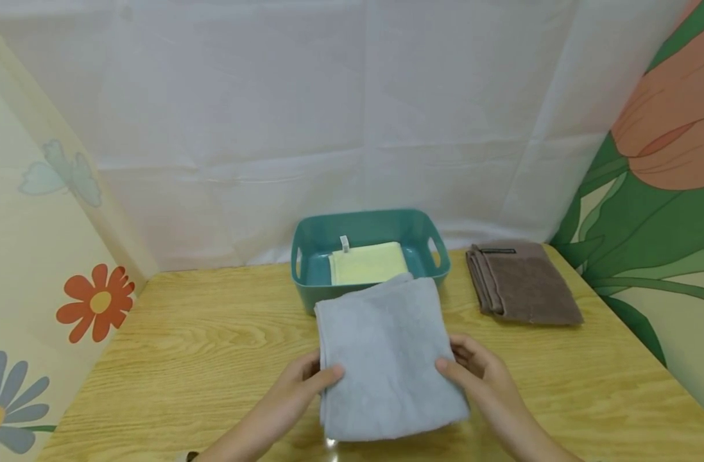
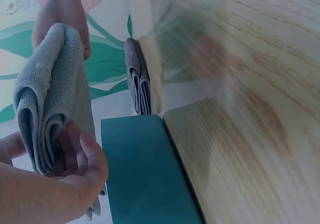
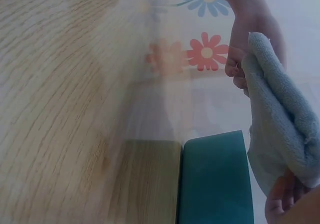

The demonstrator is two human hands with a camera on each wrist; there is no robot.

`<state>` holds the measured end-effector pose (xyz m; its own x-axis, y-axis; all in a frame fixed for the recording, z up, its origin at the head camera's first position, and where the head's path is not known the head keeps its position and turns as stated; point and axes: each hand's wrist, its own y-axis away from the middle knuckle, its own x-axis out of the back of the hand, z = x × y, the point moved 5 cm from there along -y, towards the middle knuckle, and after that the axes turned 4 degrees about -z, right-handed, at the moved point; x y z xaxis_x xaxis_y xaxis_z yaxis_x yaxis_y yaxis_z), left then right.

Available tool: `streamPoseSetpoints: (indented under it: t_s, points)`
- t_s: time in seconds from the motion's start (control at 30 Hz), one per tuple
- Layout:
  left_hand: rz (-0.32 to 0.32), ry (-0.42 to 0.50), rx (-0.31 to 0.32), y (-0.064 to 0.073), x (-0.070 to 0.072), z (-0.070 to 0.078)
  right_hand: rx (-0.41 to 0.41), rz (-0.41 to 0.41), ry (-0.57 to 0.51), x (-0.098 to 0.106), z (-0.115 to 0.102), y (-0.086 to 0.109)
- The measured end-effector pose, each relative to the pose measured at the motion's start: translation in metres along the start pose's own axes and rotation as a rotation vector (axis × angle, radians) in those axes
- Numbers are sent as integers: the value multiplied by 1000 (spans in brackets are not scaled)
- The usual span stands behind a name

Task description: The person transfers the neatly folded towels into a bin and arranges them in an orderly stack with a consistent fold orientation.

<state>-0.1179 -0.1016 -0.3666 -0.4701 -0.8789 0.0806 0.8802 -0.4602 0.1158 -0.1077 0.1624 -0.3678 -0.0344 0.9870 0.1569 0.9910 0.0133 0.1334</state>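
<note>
A folded light grey towel [image 1: 386, 366] is held up off the table, in front of the teal basket. At its left edge my left hand [image 1: 300, 385] grips it, thumb on top and fingers underneath. On the opposite edge my right hand [image 1: 484, 378] holds it the same way. The towel's folded layers show in the left wrist view, with the left fingers [image 2: 82, 156] curled beneath them. Inside the teal basket [image 1: 363, 221] lies a folded pale yellow towel [image 1: 369, 263] with a small white tag. The grey towel's far edge hides part of the basket's front rim.
A folded brown towel [image 1: 525, 282] with a dark label lies right of the basket. The wooden table [image 1: 213, 333] meets a white cloth backdrop [image 1: 242, 128] behind. Panels painted with flowers stand at the left and right sides.
</note>
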Motion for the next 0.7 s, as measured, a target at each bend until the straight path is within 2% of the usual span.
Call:
streamPoseSetpoints:
  t_s: [0.27, 0.43, 0.57, 0.7]
  points:
    - [62, 14, -37, -8, 3, 4, 71, 27, -42, -3, -11, -4]
    - [140, 22, 9, -13, 7, 2, 66, 18, -51, -6, -16, -6]
    - [168, 49, 47, -15, 7, 1, 65, 12, -74, -8, -19, -8]
    - [192, 68, 48, -18, 7, 3, 68, 8, -112, -9, -22, -12]
